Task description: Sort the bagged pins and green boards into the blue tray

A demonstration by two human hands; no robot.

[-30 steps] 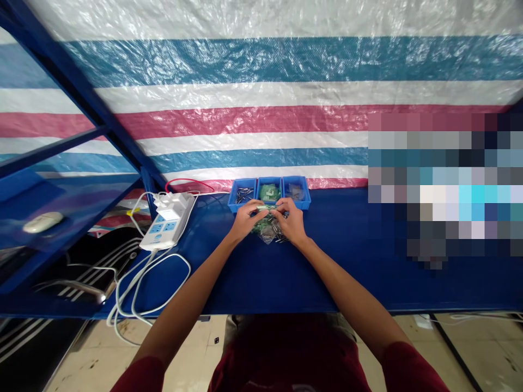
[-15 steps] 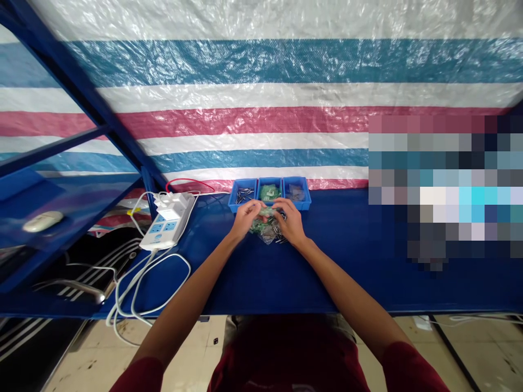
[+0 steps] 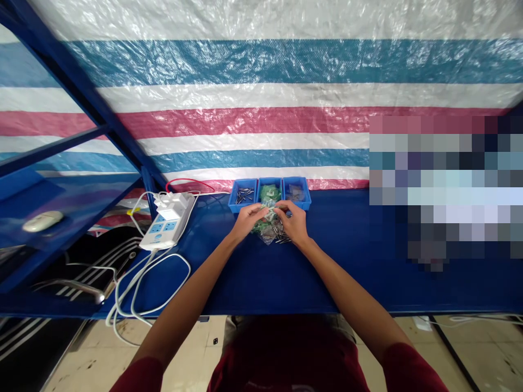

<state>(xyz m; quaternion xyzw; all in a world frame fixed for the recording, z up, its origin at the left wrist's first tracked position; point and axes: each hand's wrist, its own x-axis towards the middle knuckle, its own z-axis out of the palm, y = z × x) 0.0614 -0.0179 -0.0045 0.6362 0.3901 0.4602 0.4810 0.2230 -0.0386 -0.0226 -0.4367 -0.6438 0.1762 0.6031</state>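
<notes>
My left hand [image 3: 246, 220] and my right hand [image 3: 293, 222] meet over a small pile of green parts, clear bags and metal pins [image 3: 269, 231] on the blue table [image 3: 347, 272]. Both hands pinch a small green part [image 3: 269, 211] between their fingertips, just in front of three blue bins. The left bin [image 3: 243, 194] holds metal pins, the middle bin [image 3: 269, 191] green parts, the right bin [image 3: 296, 191] clear bags.
A white power strip [image 3: 166, 220] with plugs and looping white cables [image 3: 143, 283] lies at the left of the table. A white mouse [image 3: 42, 220] rests on a blue side shelf. A striped tarpaulin [image 3: 261, 109] forms the back wall. A blurred patch covers the right.
My hands have shifted slightly and drawn closer together over the pile; the right-hand fingers have moved left toward the green part.
</notes>
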